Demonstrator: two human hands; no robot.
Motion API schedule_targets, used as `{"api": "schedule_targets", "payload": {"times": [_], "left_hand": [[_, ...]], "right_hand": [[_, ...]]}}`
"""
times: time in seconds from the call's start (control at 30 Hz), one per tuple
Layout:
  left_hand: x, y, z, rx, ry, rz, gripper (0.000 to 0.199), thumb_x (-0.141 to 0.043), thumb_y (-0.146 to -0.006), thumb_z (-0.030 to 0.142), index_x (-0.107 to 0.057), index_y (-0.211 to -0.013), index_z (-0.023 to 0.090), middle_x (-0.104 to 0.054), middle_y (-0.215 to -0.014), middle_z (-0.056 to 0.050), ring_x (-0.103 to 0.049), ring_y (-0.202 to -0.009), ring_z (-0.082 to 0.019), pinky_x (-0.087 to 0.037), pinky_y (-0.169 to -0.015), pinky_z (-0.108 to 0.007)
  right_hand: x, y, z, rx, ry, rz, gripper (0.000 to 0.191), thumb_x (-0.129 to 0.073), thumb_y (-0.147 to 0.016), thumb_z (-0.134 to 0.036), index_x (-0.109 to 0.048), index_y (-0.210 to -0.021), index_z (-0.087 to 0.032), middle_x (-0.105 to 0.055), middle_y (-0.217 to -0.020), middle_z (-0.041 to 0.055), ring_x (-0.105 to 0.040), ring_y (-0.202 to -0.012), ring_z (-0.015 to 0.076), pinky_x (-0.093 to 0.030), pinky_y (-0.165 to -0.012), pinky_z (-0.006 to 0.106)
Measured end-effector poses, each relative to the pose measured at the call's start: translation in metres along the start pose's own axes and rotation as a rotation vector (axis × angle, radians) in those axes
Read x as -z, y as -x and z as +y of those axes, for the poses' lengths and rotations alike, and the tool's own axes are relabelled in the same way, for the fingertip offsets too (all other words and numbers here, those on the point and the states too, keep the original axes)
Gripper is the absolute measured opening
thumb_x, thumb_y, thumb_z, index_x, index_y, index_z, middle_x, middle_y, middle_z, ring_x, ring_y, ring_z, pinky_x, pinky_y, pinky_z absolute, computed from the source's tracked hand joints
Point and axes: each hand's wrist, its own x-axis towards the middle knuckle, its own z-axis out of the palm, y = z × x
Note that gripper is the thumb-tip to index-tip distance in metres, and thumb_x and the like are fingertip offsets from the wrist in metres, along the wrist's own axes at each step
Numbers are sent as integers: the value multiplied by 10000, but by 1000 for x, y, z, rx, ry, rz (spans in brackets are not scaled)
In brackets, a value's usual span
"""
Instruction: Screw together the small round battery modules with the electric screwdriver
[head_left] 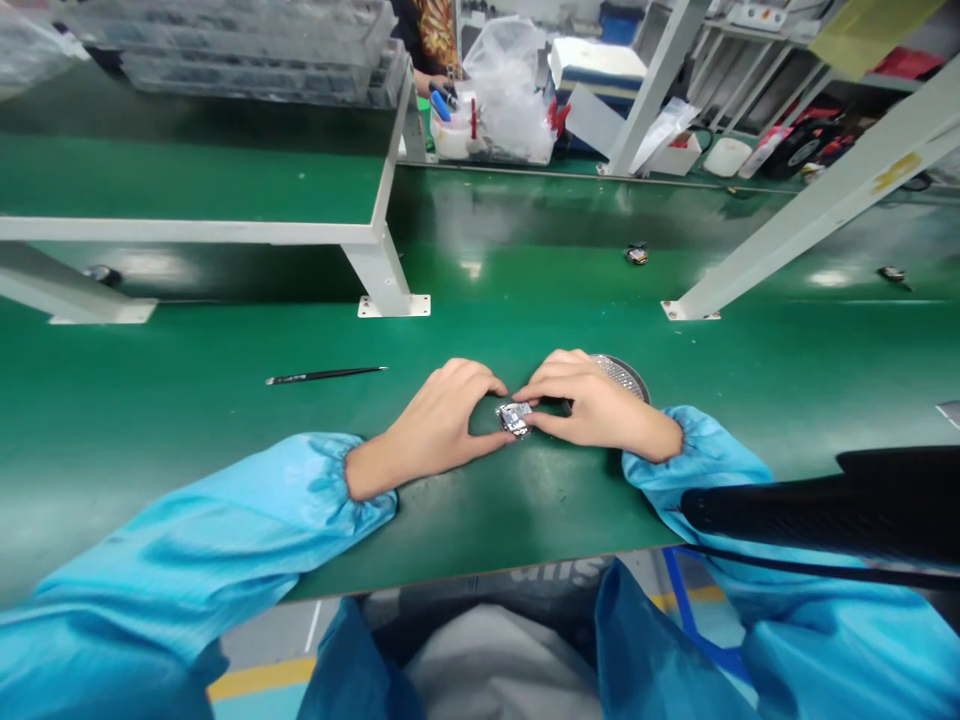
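Note:
A small silvery part, like a watch movement, lies low over the green bench top between my two hands. My left hand reaches it from the left, its thumb at the near edge and its index finger curved round the far side. From the right, my right hand pinches it between thumb and index finger. Partly hidden behind that hand is a round metal dish with a textured inside. Black tweezers lie flat, left of my left hand. Fine details of the part are too small to tell.
A raised green shelf carrying stacked clear plastic trays stands at the left. White posts rise from the bench. A small part lies farther back. A bin with plastic bags and a person's arm are beyond.

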Motion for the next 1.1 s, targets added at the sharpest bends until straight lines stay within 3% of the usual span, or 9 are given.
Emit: {"api": "schedule_targets", "payload": {"times": [0.37, 0.67, 1.1], "left_hand": [[1, 4, 0, -30, 10, 10, 273, -756, -928, 403, -680, -1131, 236, -639, -1156, -62, -580, -1099, -247, -461, -982, -415], [2, 9, 11, 57, -17, -16, 277, -743, -935, 385, -692, -1170, 248, -632, -1227, -66, -555, -1168, -269, -444, -1002, -440], [-1, 11, 6, 18, -49, -3, 276, -696, -965, 410, -684, -1186, 247, -627, -1268, -85, -550, -1187, -295, -445, -971, -451]], "right_hand": [[-3, 2, -3, -21, 4, -24, 121, -725, -958, -342, -758, -1023, -245, -725, -1018, 56, -602, -975, 230, -431, -890, 411], [-9, 2, -3, -42, -39, -9, 135, -711, -977, -370, -758, -1025, -253, -723, -995, 52, -600, -958, 233, -440, -861, 415], [-10, -1, -6, -99, -81, -23, 149, -719, -966, -388, -764, -1019, -256, -726, -979, 56, -613, -941, 243, -457, -853, 425]]}}
